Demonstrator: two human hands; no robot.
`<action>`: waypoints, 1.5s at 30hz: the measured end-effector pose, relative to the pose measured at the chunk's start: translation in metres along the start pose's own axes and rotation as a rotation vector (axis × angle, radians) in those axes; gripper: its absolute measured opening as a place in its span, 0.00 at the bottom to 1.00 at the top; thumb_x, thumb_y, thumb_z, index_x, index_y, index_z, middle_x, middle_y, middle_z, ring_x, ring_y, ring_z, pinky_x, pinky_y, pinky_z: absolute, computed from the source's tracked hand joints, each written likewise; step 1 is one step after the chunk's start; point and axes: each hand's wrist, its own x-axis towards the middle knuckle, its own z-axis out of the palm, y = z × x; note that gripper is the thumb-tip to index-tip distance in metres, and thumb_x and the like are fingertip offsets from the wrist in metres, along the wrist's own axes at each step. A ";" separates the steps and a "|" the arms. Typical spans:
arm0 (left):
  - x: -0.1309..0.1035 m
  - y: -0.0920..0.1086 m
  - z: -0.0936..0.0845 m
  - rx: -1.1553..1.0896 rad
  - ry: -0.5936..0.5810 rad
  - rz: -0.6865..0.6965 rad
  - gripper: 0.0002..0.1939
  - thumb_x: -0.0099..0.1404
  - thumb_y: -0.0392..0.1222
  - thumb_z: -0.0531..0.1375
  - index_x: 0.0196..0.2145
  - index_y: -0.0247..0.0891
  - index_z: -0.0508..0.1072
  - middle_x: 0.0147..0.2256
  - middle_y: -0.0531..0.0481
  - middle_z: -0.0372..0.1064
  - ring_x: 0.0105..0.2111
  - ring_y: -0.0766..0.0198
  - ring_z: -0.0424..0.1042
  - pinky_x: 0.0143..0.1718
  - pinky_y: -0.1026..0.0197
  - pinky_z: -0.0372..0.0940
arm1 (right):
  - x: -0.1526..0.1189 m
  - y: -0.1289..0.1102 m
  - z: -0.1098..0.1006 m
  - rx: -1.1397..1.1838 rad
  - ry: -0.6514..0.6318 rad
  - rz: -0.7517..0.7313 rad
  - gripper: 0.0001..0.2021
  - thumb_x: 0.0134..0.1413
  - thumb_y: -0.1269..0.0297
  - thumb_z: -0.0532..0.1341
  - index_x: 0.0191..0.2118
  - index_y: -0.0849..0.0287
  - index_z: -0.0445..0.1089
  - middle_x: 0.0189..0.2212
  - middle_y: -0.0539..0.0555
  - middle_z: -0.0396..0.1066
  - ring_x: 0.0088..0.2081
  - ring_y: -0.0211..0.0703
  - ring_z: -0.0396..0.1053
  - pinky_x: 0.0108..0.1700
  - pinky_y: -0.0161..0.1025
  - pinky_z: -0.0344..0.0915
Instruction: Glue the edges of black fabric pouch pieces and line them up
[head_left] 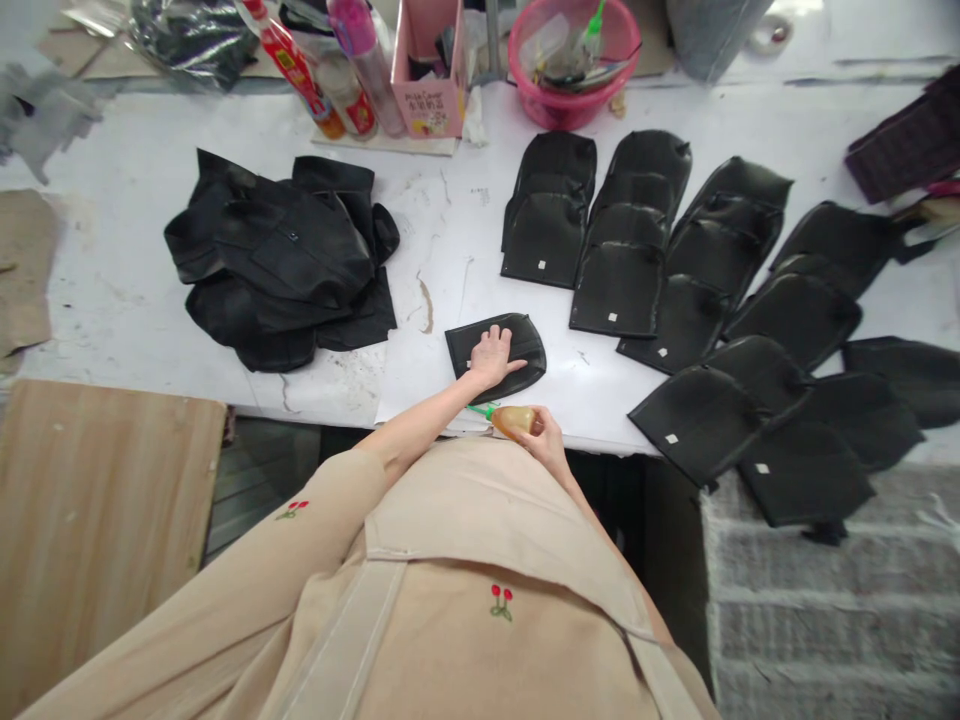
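Observation:
My left hand (495, 358) lies flat on a black leather-like piece (531, 345) with one rounded end, near the front edge of the table. Its fingers are stretched out and the thumb points to the right. In my right hand (550, 440) is a squeeze bottle (513, 421) of amber liquid, its green nozzle pointing left. The bottle is held on its side close to the lower edge of the black piece. I cannot tell whether the nozzle touches the piece.
Overlapping black pieces (620, 287) with small white labels spread across the right side. A heap of black material (281, 250) lies at left. Behind stand a pink basin (574, 105), a pink box (435, 108) and several bottles. A wooden board (105, 530) is at lower left.

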 end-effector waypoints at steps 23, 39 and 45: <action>-0.047 -0.109 0.016 -0.700 0.075 -0.624 0.10 0.55 0.44 0.61 0.32 0.36 0.69 0.20 0.53 0.69 0.21 0.62 0.71 0.26 0.61 0.65 | -0.008 0.021 -0.089 1.157 0.442 0.205 0.18 0.41 0.58 0.76 0.37 0.52 0.72 0.32 0.48 0.78 0.30 0.37 0.75 0.25 0.30 0.74; -0.078 -0.086 -0.011 -1.289 0.214 -0.742 0.12 0.50 0.31 0.63 0.32 0.40 0.64 0.27 0.55 0.69 0.26 0.67 0.70 0.34 0.60 0.70 | -0.012 0.021 -0.129 1.204 0.545 0.161 0.20 0.40 0.56 0.76 0.40 0.54 0.74 0.36 0.51 0.79 0.35 0.40 0.76 0.26 0.30 0.72; -0.079 -0.053 -0.022 -1.545 -0.017 -0.818 0.11 0.53 0.28 0.57 0.33 0.42 0.70 0.33 0.51 0.75 0.38 0.62 0.77 0.40 0.64 0.72 | -0.013 0.019 -0.143 1.180 0.573 0.146 0.21 0.39 0.55 0.76 0.40 0.54 0.73 0.35 0.51 0.78 0.34 0.41 0.76 0.23 0.30 0.72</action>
